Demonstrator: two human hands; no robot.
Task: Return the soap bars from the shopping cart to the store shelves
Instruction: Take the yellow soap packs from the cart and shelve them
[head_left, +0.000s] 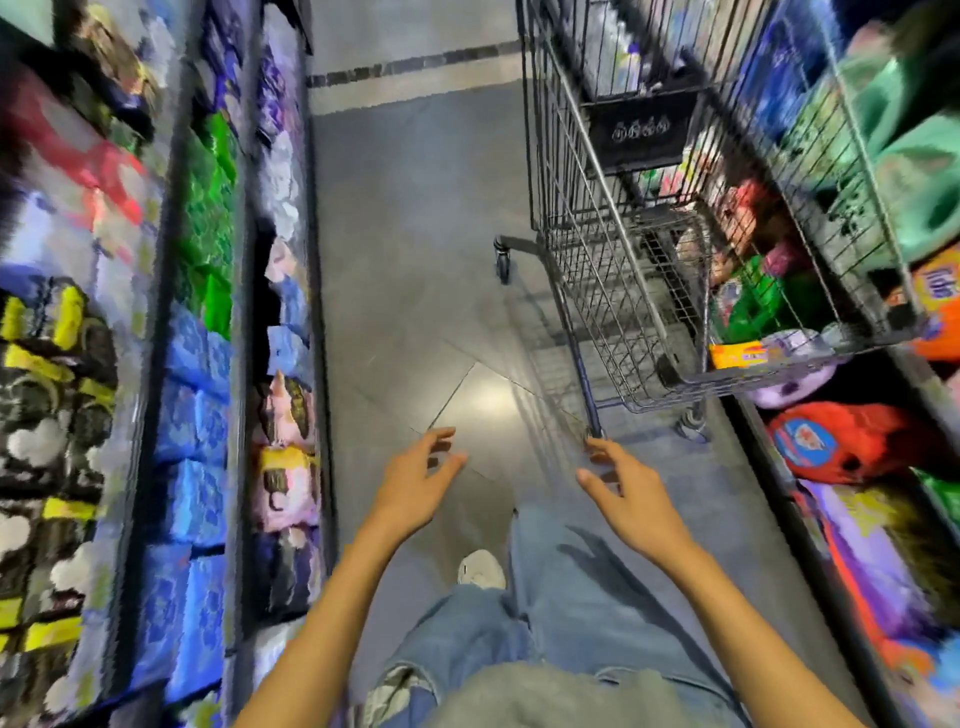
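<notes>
Just beyond the right fingers (604, 454), grey wire shopping cart (571, 182), long axis pointing away up the aisle; orange-yellow flat packet (737, 355) crosswise at near end. Left hand (415, 480) and right hand (623, 488) loosely spread, gripping nothing.

Left hand (415, 478) and right hand (626, 486) outstretched, empty, fingers relaxed.

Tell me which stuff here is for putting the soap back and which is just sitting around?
For the job:
- shopping cart
- left hand and right hand, both empty
- left shelves of packets (soap bars too blurred to pick out)

Just there:
- green jugs
- red pack with a blue label
- white shoe
- grey floor
</notes>
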